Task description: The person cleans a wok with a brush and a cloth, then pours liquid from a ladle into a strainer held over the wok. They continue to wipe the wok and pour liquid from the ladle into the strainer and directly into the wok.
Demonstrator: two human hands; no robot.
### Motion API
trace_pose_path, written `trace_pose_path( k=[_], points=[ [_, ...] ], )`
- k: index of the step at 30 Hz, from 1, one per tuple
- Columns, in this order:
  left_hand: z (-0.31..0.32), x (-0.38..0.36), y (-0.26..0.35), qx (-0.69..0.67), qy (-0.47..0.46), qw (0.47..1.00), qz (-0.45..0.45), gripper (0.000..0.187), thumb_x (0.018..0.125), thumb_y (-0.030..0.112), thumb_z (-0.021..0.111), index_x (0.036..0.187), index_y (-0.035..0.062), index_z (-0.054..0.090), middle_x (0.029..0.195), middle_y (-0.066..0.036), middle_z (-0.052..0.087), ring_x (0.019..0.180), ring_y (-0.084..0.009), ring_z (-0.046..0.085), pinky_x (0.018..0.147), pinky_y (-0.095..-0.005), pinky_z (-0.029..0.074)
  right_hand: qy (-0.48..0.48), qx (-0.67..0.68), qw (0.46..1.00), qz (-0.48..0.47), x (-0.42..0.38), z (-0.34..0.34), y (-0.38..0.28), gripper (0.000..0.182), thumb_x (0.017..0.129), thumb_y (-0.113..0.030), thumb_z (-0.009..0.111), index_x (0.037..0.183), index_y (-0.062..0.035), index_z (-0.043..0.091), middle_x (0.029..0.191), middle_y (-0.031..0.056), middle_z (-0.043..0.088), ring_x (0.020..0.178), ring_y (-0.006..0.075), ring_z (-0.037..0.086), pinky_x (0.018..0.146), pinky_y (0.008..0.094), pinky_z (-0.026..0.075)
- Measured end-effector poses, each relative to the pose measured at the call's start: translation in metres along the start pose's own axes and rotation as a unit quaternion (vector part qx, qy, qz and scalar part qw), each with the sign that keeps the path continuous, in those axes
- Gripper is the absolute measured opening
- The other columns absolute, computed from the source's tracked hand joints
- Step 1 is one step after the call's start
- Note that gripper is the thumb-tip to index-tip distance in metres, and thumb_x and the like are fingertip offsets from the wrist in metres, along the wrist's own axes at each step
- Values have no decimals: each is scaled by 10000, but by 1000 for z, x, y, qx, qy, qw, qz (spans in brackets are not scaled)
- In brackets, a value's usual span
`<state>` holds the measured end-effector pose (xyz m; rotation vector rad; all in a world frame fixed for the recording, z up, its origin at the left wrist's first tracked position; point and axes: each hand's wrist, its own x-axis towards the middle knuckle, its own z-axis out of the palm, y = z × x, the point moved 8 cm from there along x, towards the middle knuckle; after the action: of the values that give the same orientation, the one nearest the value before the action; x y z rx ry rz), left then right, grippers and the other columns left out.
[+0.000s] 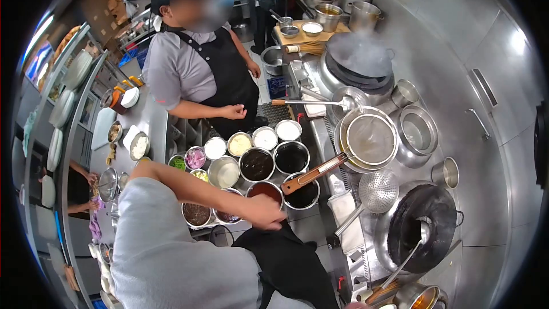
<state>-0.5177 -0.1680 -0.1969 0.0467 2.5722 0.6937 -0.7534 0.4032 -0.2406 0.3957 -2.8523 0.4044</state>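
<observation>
My left hand (266,212), smeared by motion, reaches across at the near edge of a container of reddish-brown sauce (264,190); its fingers are not clear. Only a sliver of my right hand (357,305) shows at the bottom edge, by the wooden handle end of a ladle (400,268). The ladle's bowl rests inside a black wok (412,223) on the right. Around my left hand stand containers of dark sauce (256,164), white seasoning (215,147) and chopped purple onion (195,157). A wood-handled strainer (372,137) lies over a pot beside the wok.
A perforated skimmer (378,191) lies beside the near wok. Farther back, another wok (360,57) steams. A co-worker in a black apron (229,74) stands across the containers. Metal pots (417,129) line the stove's right, and shelves with plates (63,106) stand left.
</observation>
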Motion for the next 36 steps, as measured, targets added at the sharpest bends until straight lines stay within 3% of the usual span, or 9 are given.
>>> trace_pose_path(
  k=[4,8,9,13,16,17,19,32,36],
  points=[
    [-83,54,-60,-6,361,929,-80,679,826,340,754,1373,46,477,1345,-206,514,1269,-401,481,1036,-481,414,2,30,999,-12,34,62,28,728,859,-234,743,1442,79,439,1131,281,672,997,428,666,973,432,506],
    [-3,106,-155,-357,200,875,-260,739,896,441,754,1408,21,426,1271,-230,606,1089,-327,663,918,-444,546,-120,100,966,205,31,128,55,639,863,-164,698,1378,120,450,1054,276,656,948,438,657,917,465,516],
    [24,110,-138,-642,20,730,-233,644,949,421,715,1395,49,436,1063,-175,688,741,-214,710,627,-333,582,-138,85,951,265,26,138,67,558,868,-131,681,1330,121,495,999,247,667,903,416,666,869,464,533],
    [36,121,-110,-730,44,670,-130,400,1000,307,673,1284,100,481,802,-69,642,565,-120,621,460,-255,481,-158,401,846,315,30,121,29,104,866,2,579,963,41,579,758,50,570,678,195,604,581,353,478],
    [28,123,-96,-804,56,585,-90,187,1016,183,633,1153,128,519,714,3,478,518,-75,423,429,-234,360,-10,205,951,231,32,85,-7,422,904,-73,588,1288,98,556,1123,222,680,1047,350,621,996,435,456],
    [19,117,-90,-801,70,585,-109,137,1027,163,609,1120,104,528,703,18,427,538,-63,378,433,-229,325,7,192,950,245,40,73,-28,371,917,-104,612,1254,46,567,967,167,674,847,295,648,805,404,523],
    [-1,107,-86,-791,52,602,-100,153,1053,176,564,1111,42,518,699,15,434,548,-61,393,442,-223,337,-35,465,802,375,50,46,-94,141,979,-166,604,1106,-119,563,638,-37,465,436,59,411,368,235,313],
    [-88,77,-45,-809,19,588,-9,194,1065,202,544,1095,11,558,685,-1,492,473,-91,444,442,-233,370,-239,715,589,290,90,105,-319,319,1069,-350,531,1187,-55,561,628,-8,475,420,97,445,351,267,355],
    [-111,67,-31,-803,10,596,15,210,1068,215,541,1113,10,555,682,6,476,473,-80,429,427,-226,365,-305,654,629,289,88,131,-356,336,1070,-377,516,1166,-59,566,627,-1,499,417,100,441,353,272,356]
  ],
)
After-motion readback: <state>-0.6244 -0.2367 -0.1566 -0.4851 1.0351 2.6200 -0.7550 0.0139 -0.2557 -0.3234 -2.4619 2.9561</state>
